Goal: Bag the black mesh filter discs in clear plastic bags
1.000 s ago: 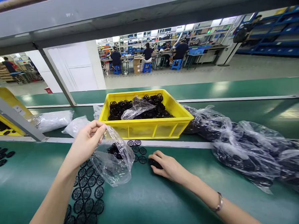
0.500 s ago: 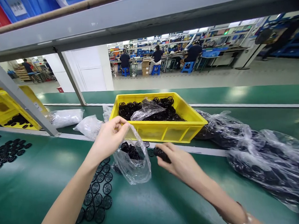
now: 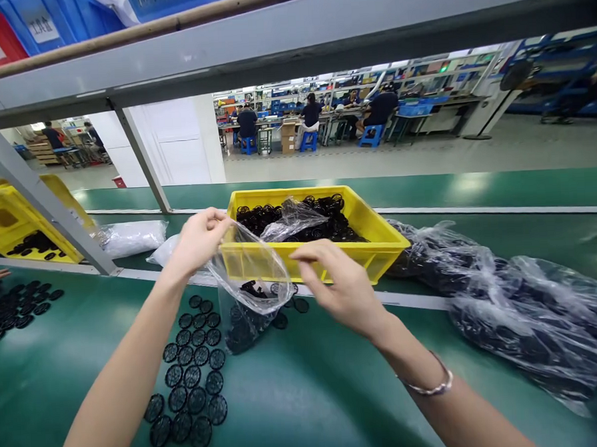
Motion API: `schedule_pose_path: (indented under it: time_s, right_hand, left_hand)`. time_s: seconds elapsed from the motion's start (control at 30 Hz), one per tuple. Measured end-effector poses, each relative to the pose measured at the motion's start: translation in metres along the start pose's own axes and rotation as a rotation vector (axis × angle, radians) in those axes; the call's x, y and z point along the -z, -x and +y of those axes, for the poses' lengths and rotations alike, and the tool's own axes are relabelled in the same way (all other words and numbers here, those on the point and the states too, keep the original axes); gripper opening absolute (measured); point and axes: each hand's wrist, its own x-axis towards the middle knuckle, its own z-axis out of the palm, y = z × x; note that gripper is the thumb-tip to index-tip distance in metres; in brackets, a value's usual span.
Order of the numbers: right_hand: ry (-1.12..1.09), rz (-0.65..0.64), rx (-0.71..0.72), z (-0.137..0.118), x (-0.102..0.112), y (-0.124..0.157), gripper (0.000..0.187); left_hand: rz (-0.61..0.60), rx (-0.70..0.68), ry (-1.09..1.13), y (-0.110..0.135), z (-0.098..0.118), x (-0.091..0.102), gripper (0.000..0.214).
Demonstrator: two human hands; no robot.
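Left grip [image 3: 198,242] pinching one bag [image 3: 246,323], one yellow bin [image 3: 382,249] behind

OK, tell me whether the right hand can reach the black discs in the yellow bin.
Probably yes: the right hand looks empty in front of the yellow bin, whose top is open. Crumpled clear plastic covers some of the black discs, but others lie bare.

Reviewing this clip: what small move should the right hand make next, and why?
Probably lower the right hand to the loose black discs on the green table, just right of the clear bag: that hand looks empty, the discs lie close to it, and the left hand pinches the bag's rim, its mouth open, with black parts showing inside.
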Motion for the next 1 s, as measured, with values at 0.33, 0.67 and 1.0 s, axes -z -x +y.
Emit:
schedule_pose_path:
  time_s: [0.33,0.67,1.0]
  right_hand:
    - [0.217,-0.455,-0.263,0.081,-0.069,0.118,0.005]
    - [0.307,-0.588,-0.158,0.029,-0.098,0.122,0.017]
    - [0.309,-0.547,-0.278,0.073,-0.094,0.100,0.029]
  left_hand:
    - [0.036,0.120,0.179,0.002,-0.009,0.009,0.015]
    - [0.025,0.124,0.196,0.002,-0.012,0.010,0.015]
    - [0.027,0.135,0.211,0.003,-0.018,0.011,0.018]
